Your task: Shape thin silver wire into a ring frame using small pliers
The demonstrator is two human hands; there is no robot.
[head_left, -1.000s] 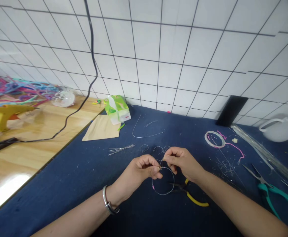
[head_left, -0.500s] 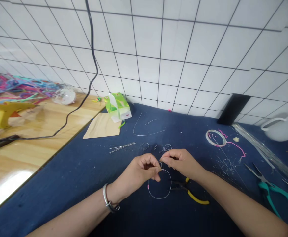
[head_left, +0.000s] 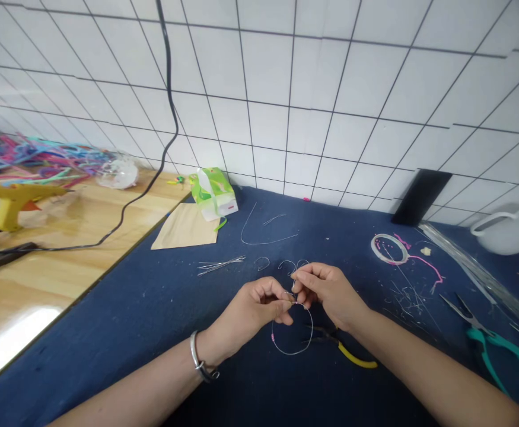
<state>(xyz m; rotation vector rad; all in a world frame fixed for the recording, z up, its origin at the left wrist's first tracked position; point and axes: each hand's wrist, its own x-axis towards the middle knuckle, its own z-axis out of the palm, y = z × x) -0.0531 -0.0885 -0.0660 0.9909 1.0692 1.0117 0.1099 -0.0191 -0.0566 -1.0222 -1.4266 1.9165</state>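
A thin silver wire ring (head_left: 311,332) hangs below my fingers, with a small group of pink beads (head_left: 272,337) on its left side. My left hand (head_left: 263,300) pinches the ring at its top, thumb against forefinger. Close beside it, my right hand (head_left: 324,287) is closed in a pinch on a thin wire end at the top of the ring. Yellow-handled pliers (head_left: 354,357) lie on the dark blue cloth just behind the ring, partly covered by my right forearm. Curved wire pieces (head_left: 287,265) rest beyond my fingers.
Straight wires (head_left: 221,265) lie left of centre near a green tissue pack (head_left: 215,194). On the right are a round dish of pink beads (head_left: 373,252), wire scraps (head_left: 408,299), teal-handled pliers (head_left: 486,335) and a white cup (head_left: 508,231). A yellow glue gun (head_left: 8,204) is far left.
My right hand has shifted slightly up and its fingers have curled more around the wire end. The ring has moved a little to the right with my left hand.
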